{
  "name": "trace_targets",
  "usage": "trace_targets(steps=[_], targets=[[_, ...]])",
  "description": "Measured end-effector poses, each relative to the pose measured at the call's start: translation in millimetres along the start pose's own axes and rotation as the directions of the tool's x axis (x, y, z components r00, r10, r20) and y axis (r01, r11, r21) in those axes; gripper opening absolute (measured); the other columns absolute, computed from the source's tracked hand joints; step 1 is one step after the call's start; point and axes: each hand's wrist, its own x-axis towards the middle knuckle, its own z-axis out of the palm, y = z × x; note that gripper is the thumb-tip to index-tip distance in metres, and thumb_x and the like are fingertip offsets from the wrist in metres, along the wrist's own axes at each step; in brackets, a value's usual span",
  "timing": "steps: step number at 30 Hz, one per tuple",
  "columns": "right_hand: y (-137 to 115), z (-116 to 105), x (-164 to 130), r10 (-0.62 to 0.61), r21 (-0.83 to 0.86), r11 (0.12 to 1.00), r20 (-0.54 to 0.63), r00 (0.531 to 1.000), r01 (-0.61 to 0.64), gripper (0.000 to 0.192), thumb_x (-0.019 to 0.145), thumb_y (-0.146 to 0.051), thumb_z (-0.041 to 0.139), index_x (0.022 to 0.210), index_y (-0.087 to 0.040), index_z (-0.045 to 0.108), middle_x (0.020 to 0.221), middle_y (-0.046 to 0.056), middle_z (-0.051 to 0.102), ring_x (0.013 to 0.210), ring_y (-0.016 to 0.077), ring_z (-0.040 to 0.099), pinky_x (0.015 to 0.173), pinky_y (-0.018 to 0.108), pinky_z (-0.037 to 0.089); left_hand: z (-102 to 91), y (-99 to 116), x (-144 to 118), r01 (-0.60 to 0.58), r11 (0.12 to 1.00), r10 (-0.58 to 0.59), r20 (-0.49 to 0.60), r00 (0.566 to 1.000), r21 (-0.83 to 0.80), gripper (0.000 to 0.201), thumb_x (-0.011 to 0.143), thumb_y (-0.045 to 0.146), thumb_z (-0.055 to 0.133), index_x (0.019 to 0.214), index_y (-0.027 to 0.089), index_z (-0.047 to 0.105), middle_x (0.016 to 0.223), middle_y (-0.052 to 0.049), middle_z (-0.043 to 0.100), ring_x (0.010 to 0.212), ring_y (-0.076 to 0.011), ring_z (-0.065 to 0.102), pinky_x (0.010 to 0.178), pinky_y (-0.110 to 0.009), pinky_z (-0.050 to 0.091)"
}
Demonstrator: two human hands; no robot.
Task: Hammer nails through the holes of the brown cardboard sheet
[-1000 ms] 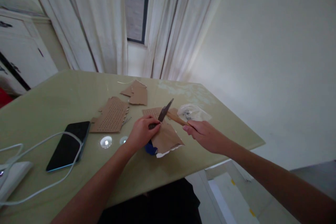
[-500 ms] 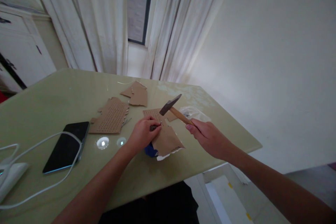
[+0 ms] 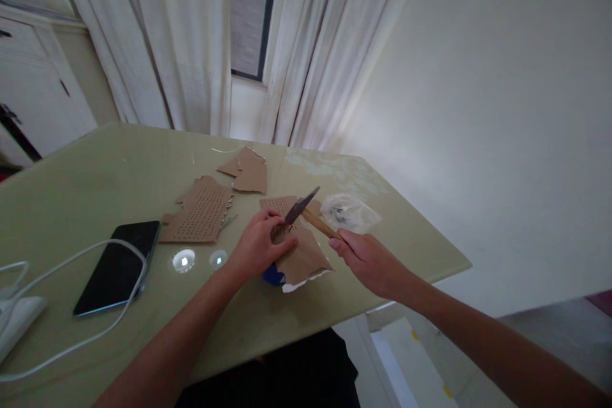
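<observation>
A hammer (image 3: 319, 223) with a wooden handle and a dark metal head is held in my right hand (image 3: 366, 261), fingers wrapped round the handle. Its head is low over a piece of brown cardboard (image 3: 305, 256), close to my left fingertips. My left hand (image 3: 258, 243) rests on the cardboard's left side, thumb and forefinger apart. A small thin nail (image 3: 291, 228) seems to stand between them, partly hidden by the hammer head. Rows of holes mark the far part of this cardboard. Something blue (image 3: 273, 275) lies under its near left edge.
Left of my hands lies another perforated cardboard piece (image 3: 198, 213), with thin metal nails (image 3: 228, 222) beside it. Torn cardboard (image 3: 251, 172) is behind. A clear plastic bag (image 3: 351, 211) with small dark items lies right. A phone (image 3: 117, 268) and white cable (image 3: 71, 347) occupy the left.
The hammer has come down and slightly left, its head now at the cardboard near my left fingers. My left thumb and forefinger have parted from their pinch.
</observation>
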Motion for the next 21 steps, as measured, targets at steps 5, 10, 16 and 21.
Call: trace_targets(steps=[5,10,16,21], targets=[[4.8,10.0,-0.4,-0.012,-0.017,1.000,0.002,1.000,0.012,0.041,0.117,-0.045,0.046,0.081,-0.025,0.050,0.073,0.001,0.059,0.072,0.0200,0.059,0.071,0.032,0.033,0.0,0.2,-0.6,0.011,1.000,-0.011,-0.004,1.000,-0.003,0.028,0.086,0.040,0.088,0.105,0.022,0.082,0.118,-0.009,0.074,0.111,-0.0306,0.074,0.107,-0.046,0.060],[8.6,14.2,-1.2,0.014,-0.006,1.000,-0.031,0.999,-0.014,0.042,0.117,-0.045,0.045,0.081,-0.025,0.049,0.072,0.000,0.059,0.072,0.0198,0.059,0.070,0.032,0.032,1.1,-1.6,-1.4,0.004,1.000,-0.004,-0.009,1.000,-0.016,0.033,0.087,0.041,0.088,0.113,0.022,0.082,0.121,-0.010,0.073,0.113,-0.0303,0.073,0.108,-0.047,0.060],[15.3,24.7,1.3,0.010,0.013,1.000,-0.015,1.000,-0.010,0.042,0.117,-0.047,0.043,0.081,-0.025,0.048,0.072,0.000,0.057,0.072,0.0195,0.057,0.070,0.033,0.032,3.9,-4.8,-3.0,0.004,1.000,-0.005,-0.019,1.000,-0.014,0.037,0.087,0.042,0.089,0.116,0.022,0.082,0.123,-0.011,0.072,0.114,-0.0307,0.074,0.108,-0.047,0.061],[17.1,26.0,2.3,0.019,0.025,0.999,0.022,1.000,-0.020,0.042,0.116,-0.045,0.043,0.079,-0.025,0.045,0.068,-0.002,0.052,0.067,0.0182,0.052,0.069,0.033,0.029,5.2,-5.8,-4.3,-0.015,1.000,0.014,-0.051,0.999,-0.028,0.040,0.086,0.039,0.090,0.121,0.023,0.080,0.128,-0.011,0.071,0.119,-0.0315,0.073,0.112,-0.048,0.059]])
